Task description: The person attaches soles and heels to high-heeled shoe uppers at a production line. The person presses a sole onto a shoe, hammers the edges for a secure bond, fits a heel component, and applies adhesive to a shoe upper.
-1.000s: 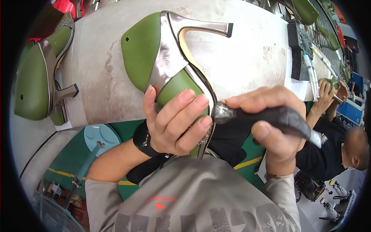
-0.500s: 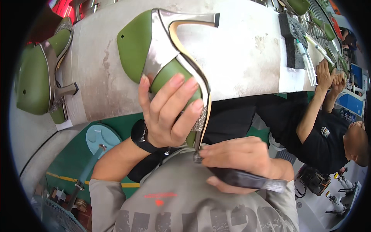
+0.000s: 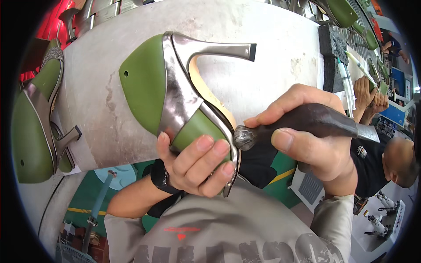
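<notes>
My left hand [image 3: 199, 164] is wrapped round the front part of a metallic silver high-heeled sandal [image 3: 182, 94], fitted on a green shoe last [image 3: 142, 83]. The heel points right over the bench, and a hole shows in the last's rounded end. My right hand [image 3: 313, 140] grips a dark-handled tool [image 3: 302, 125] with a rounded, shiny grey knob at one end and a flat pale metal tip at the other. That knob meets or nearly meets the sandal's sole edge, just right of my left fingers; I cannot tell if they touch.
More silver sandals on green lasts [image 3: 33, 131] stand at the left. The pale worktop [image 3: 272, 65] curves across the view, with syringes [image 3: 346, 81] beside a dark block [image 3: 331, 52] on its right. A co-worker [image 3: 386, 160] sits at the right.
My right hand has risen from low by the sandal's toe to the sole edge, bringing the tool's knob with it. The sandal and my left hand have shifted slightly down.
</notes>
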Available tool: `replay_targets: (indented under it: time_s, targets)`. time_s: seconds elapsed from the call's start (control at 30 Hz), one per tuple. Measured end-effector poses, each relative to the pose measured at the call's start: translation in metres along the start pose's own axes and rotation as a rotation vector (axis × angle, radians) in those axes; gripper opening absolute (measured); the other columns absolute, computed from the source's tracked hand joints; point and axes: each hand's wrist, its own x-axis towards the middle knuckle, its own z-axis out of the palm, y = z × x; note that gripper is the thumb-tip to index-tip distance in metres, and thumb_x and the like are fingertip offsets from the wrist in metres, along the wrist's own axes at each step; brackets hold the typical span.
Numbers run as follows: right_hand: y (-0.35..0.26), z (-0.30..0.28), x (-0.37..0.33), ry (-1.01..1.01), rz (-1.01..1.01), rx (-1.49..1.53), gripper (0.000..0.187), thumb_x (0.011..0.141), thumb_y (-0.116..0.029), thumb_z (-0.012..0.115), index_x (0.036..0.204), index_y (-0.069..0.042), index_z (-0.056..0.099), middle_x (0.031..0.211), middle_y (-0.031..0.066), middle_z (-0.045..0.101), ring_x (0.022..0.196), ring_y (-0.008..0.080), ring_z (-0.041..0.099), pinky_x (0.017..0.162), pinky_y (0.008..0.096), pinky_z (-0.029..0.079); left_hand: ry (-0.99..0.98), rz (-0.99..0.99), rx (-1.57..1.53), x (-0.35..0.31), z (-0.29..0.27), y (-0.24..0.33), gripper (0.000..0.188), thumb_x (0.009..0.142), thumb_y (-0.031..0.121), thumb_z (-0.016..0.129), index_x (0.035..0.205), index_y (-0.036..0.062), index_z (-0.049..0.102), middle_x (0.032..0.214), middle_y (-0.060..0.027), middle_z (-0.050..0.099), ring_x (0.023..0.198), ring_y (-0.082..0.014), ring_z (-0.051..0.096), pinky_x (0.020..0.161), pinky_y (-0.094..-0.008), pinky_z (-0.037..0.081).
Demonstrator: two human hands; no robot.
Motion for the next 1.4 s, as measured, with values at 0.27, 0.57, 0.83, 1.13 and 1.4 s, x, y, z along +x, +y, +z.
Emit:
replay_targets:
  time_s: [0.27, 0.57, 0.83, 1.13, 1.4]
  targets:
    - [-0.025, 0.001, 0.020, -0.086, 0.084, -0.152, 0.033, 0.076, -0.014, 0.077, 0.101, 0.007, 0.071, 0.100, 0.0220, 0.077, 0.093, 0.0231, 0.074, 0.088, 0.0338, 0.058, 0.062, 0.004, 0.001, 0.000, 0.008, -0.001, 0.029, 0.100, 0.025, 0.063, 0.127, 0.0231, 0.053, 0.129, 0.0056, 0.063, 0.126, -0.0166, 0.059, 0.121, -0.0704, 0.024]
    - [-0.024, 0.015, 0.041, -0.029, -0.044, -0.208, 0.030, 0.078, -0.013, 0.073, 0.099, 0.007, 0.071, 0.099, 0.0209, 0.077, 0.093, 0.0228, 0.073, 0.088, 0.0346, 0.057, 0.083, -0.028, -0.032, -0.002, 0.006, 0.001, 0.028, 0.099, 0.026, 0.063, 0.125, 0.0232, 0.054, 0.128, 0.0068, 0.065, 0.127, -0.0147, 0.059, 0.122, -0.0687, 0.021]
    - [-0.039, 0.005, 0.079, -0.396, -0.705, -0.765, 0.015, 0.078, -0.008, 0.073, 0.088, 0.004, 0.074, 0.080, 0.0097, 0.074, 0.074, 0.0153, 0.070, 0.066, 0.0274, 0.053, 0.073, -0.026, -0.089, -0.001, 0.005, 0.005, 0.026, 0.097, 0.024, 0.065, 0.120, 0.0218, 0.055, 0.124, 0.0069, 0.068, 0.123, -0.0153, 0.062, 0.121, -0.0683, 0.022]
    - [-0.006, 0.006, 0.032, 0.295, -0.663, 0.009, 0.031, 0.105, -0.023, 0.049, 0.103, 0.003, 0.066, 0.103, 0.0199, 0.073, 0.063, 0.0100, 0.062, 0.059, 0.0236, 0.053, 0.066, -0.018, 0.015, 0.002, 0.009, 0.001, 0.025, 0.102, 0.027, 0.057, 0.126, 0.0205, 0.052, 0.127, 0.0033, 0.067, 0.125, -0.0176, 0.060, 0.122, -0.0663, 0.025]
    - [-0.009, 0.044, 0.048, 0.210, -0.333, -0.023, 0.029, 0.096, -0.025, 0.061, 0.090, 0.003, 0.063, 0.088, 0.0220, 0.073, 0.047, 0.0117, 0.051, 0.046, 0.0252, 0.045, 0.024, -0.038, -0.074, 0.003, 0.001, 0.000, 0.023, 0.100, 0.022, 0.059, 0.123, 0.0211, 0.054, 0.126, 0.0045, 0.067, 0.124, -0.0153, 0.061, 0.122, -0.0676, 0.021]
